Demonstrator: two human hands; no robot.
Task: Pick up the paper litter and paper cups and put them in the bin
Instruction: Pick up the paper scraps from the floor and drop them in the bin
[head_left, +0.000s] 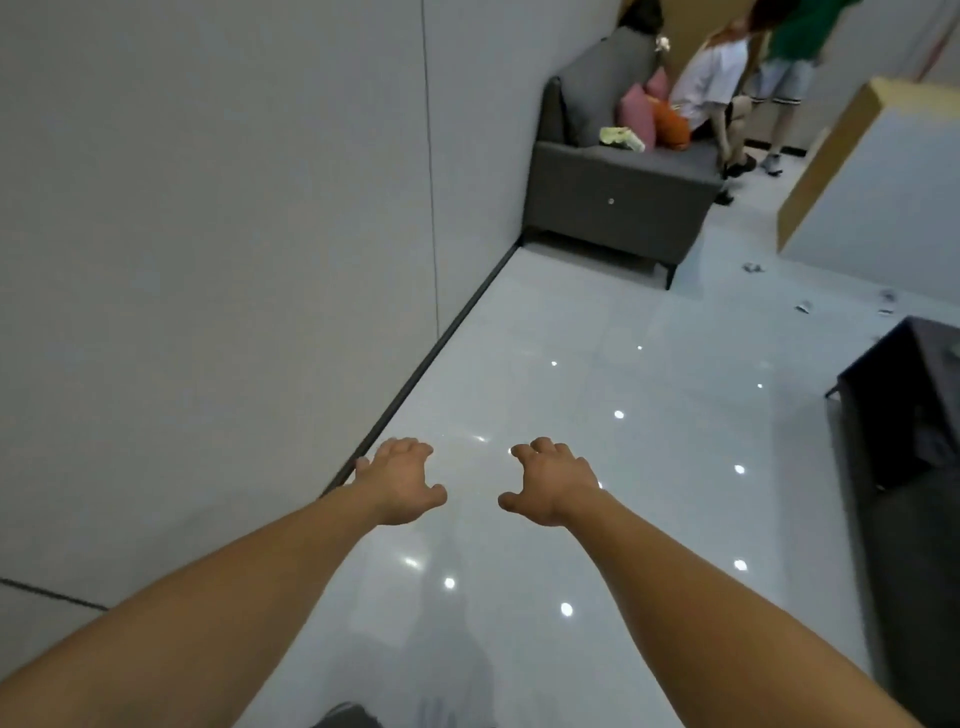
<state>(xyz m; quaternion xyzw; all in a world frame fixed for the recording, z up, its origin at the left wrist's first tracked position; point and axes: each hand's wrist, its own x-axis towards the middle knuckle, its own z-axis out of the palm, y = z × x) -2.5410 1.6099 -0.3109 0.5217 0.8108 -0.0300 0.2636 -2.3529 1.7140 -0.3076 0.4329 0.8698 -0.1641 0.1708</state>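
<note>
— What takes up most of the view?
— A plain grey wall (208, 234) on the left, and a glossy pale floor (571, 353) that mirrors lights as bright dots. A dark skirting strip runs where the two meet.

— And the furniture?
— A grey sofa (613, 208) stands against the wall at the far end. To its right is a white cabinet (883, 197) with wood-coloured edges. Nearer, at the right edge, there is a dark low counter (904, 405). A person in a white top (711, 83) bends down at the sofa's far end, and a person in a green top (800, 36) stands just beside them.

— What are the wearer's hands doing?
— Both bare arms reach forward over the floor. The left hand (402, 480) and the right hand (553, 480) hover side by side, apart and palms down. Their fingers are spread and loosely curled, and they hold nothing.

— Anything on the sofa?
— Pink cushions (636, 111), an orange cushion (672, 124) and a crumpled pale yellow thing (621, 137) on the seat.

— Where is the litter?
— Paper scraps (751, 267) lie on the floor well beyond the hands, between the cabinet and the counter. One is near the cabinet's foot and two more are closer to the counter. They are too small and blurred for any print to be read.
</note>
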